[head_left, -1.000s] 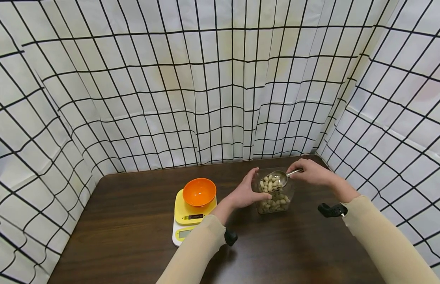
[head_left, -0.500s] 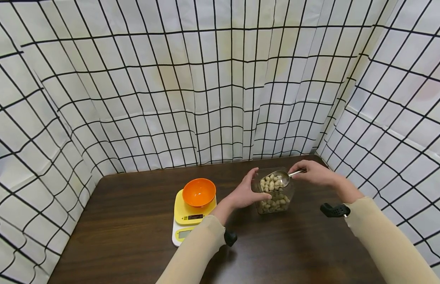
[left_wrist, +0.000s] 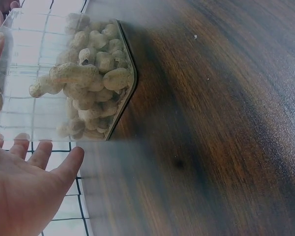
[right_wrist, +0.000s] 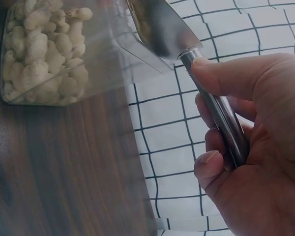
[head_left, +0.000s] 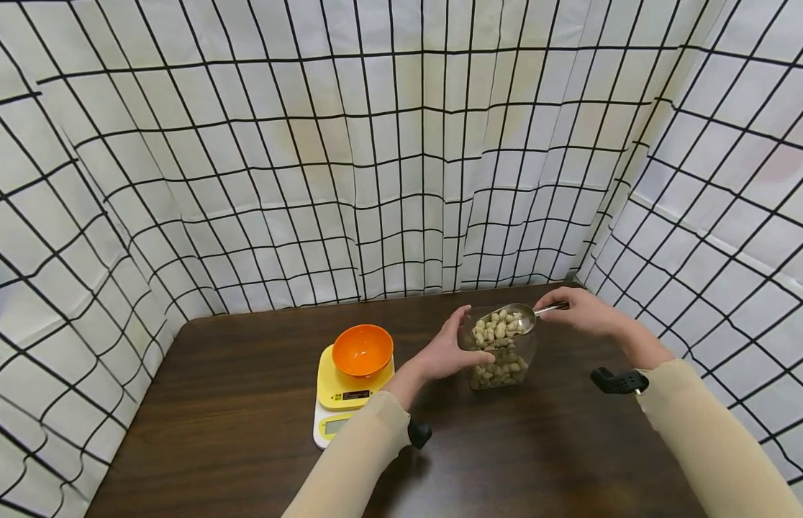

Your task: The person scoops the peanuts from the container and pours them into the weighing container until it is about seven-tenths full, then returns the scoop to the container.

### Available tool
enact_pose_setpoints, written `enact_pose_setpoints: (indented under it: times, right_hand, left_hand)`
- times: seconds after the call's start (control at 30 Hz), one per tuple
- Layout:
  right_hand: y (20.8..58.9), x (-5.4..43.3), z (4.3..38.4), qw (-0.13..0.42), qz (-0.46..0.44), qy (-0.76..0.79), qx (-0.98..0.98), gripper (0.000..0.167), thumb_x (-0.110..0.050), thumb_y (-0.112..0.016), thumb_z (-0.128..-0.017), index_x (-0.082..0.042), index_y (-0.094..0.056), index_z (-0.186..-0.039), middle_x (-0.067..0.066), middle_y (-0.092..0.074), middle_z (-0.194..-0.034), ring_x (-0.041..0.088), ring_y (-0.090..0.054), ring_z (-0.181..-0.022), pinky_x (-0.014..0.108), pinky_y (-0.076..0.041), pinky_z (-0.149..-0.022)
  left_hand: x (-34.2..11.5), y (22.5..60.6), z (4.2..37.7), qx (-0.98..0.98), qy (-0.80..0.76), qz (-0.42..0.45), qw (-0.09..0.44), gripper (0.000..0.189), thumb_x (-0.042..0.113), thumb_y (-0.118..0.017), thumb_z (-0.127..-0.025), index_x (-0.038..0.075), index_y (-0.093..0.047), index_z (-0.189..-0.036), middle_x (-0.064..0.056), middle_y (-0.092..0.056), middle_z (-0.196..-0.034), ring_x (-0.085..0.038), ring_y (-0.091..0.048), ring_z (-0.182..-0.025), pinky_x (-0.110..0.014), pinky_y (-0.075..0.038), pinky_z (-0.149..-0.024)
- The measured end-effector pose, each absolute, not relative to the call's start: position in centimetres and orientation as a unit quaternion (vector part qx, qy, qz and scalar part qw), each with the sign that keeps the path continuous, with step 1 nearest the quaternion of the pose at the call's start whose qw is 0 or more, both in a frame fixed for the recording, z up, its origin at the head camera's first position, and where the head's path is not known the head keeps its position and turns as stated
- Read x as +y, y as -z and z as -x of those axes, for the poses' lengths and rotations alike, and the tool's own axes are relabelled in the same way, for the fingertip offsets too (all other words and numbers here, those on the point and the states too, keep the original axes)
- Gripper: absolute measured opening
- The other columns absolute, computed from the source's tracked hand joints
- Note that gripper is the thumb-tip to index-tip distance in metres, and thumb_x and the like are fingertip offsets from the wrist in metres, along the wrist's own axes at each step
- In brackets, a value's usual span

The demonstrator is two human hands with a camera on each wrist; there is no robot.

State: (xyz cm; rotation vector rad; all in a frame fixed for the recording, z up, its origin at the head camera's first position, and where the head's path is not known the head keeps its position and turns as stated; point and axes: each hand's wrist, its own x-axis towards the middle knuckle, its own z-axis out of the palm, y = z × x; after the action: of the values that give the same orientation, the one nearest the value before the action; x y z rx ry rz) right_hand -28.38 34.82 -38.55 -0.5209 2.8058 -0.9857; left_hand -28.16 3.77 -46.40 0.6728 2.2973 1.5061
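My right hand point(head_left: 586, 314) clasps the scoop point(head_left: 524, 316), so I should keep its peanuts point(head_left: 494, 328) level while lifting (my left hand point(head_left: 445, 352) gripping the tub point(left_wrist: 29, 115)).

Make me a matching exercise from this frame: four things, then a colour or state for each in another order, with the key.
Things
1. bowl
2. metal scoop
3. scale
4. clear container

Colours and states
A. held by the left hand, peanuts inside
B. yellow and white
C. gripped by the right hand
D. orange

Pairs: 1-D, 2-C, 3-B, 4-A
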Motion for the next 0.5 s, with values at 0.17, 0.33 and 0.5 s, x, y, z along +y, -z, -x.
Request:
enact_pose_setpoints:
  times: [0.17, 0.33, 0.5]
  right_hand:
    - [38.0, 35.6, 28.2, 0.061, 0.159, 0.326, 0.930, 0.031, -0.033, -0.063, -0.103, -0.011, -0.070, -0.123, 0.017, -0.057, -0.136, 0.035, -0.054, -0.121, 0.051, -0.044, -0.094]
    - [37.8, 36.3, 27.8, 0.064, 0.149, 0.328, 0.931, 0.036, -0.037, -0.063, -0.103, -0.009, -0.069, -0.126, 0.018, -0.058, -0.135, 0.036, -0.054, -0.122, 0.056, -0.044, -0.097]
    - [37.9, 36.6, 27.5, 0.071, 0.144, 0.339, 0.927, 0.037, -0.036, -0.064, -0.103, -0.008, -0.068, -0.126, 0.017, -0.058, -0.134, 0.035, -0.055, -0.120, 0.057, -0.045, -0.095]
  left_hand:
    - [3.7, 46.3, 28.1, 0.799, -0.526, -0.243, 0.160, 0.104, 0.040, -0.080, -0.089, 0.026, -0.010, -0.165, -0.005, -0.017, -0.168, -0.028, -0.025, -0.151, -0.055, -0.033, -0.115]
    - [3.7, 46.1, 28.1, 0.801, -0.524, -0.238, 0.163, 0.105, 0.041, -0.081, -0.088, 0.030, -0.009, -0.165, -0.001, -0.018, -0.168, -0.026, -0.023, -0.152, -0.055, -0.031, -0.116]
    - [3.7, 46.1, 28.1, 0.804, -0.522, -0.233, 0.163, 0.107, 0.041, -0.082, -0.087, 0.029, -0.009, -0.165, 0.001, -0.019, -0.167, -0.025, -0.024, -0.152, -0.054, -0.030, -0.117]
